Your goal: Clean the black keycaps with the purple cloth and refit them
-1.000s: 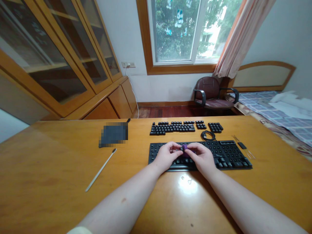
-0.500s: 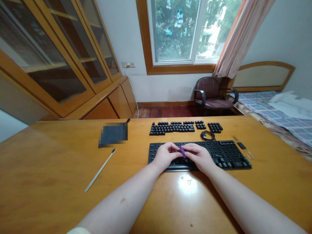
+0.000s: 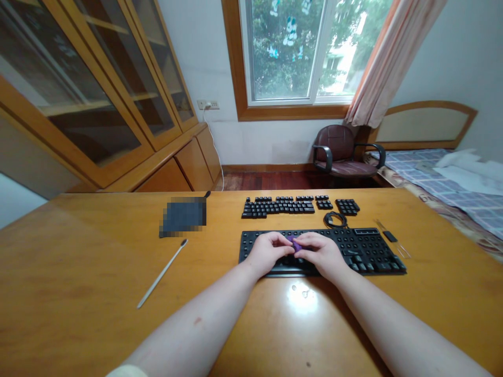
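Note:
A small purple lump of cleaning putty (image 3: 297, 246) is pinched between the fingertips of my left hand (image 3: 269, 251) and my right hand (image 3: 321, 252). Both hands are closed on it, and the fingers hide part of the lump. Just below them lies a black keyboard (image 3: 365, 251) with most keycaps off; a few larger caps stay on at its lower right. Behind it, the removed black keycaps (image 3: 277, 207) are set out in rows. Coiled black cable (image 3: 335, 219) rests between the keyboard and these rows.
A keycap puller with wire ends (image 3: 390, 236) lies right of the keyboard. On the left are a thin white-handled brush (image 3: 163, 273) and a dark, pixelated flat item (image 3: 184, 215). All rest on the wooden table (image 3: 78, 262). A chair (image 3: 338, 152) stands beyond its far edge.
The purple putty has changed shape between my fingertips, from a narrow upright strip to a wider, bent lump. My hands stay over the same part of the keyboard.

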Available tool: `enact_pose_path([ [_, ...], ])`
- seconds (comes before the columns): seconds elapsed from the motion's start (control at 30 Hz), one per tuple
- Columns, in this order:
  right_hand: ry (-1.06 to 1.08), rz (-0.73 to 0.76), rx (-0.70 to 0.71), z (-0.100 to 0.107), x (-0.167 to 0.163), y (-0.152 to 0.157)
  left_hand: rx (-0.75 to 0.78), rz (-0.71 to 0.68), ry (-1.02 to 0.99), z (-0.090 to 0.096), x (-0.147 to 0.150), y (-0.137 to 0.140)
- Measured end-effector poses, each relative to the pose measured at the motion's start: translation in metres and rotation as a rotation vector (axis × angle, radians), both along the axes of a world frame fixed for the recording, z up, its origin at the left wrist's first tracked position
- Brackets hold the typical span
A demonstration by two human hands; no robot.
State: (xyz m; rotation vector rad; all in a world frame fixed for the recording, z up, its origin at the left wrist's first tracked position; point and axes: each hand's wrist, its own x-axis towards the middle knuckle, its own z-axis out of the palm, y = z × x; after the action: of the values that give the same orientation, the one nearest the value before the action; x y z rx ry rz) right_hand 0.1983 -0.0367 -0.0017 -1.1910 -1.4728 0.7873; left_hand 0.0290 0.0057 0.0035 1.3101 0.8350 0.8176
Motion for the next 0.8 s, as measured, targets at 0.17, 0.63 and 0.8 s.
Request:
enact_pose_path([
  [0.17,0.057,0.006,-0.027,-0.0008,0.0001,-0.0003,-0.024,-0.022,-0.017,-0.0016,-0.0012,-0.0007],
  [0.63,-0.087,0.057,-0.012,0.0048,0.0006,-0.0016,-0.021,0.034,-0.042,0.0004,0.0018,-0.0005],
  [0.8,-0.101,0.011,0.031,0.001,0.0006,-0.0023,-0.007,0.012,-0.022,-0.0005,0.0008,-0.0005],
])
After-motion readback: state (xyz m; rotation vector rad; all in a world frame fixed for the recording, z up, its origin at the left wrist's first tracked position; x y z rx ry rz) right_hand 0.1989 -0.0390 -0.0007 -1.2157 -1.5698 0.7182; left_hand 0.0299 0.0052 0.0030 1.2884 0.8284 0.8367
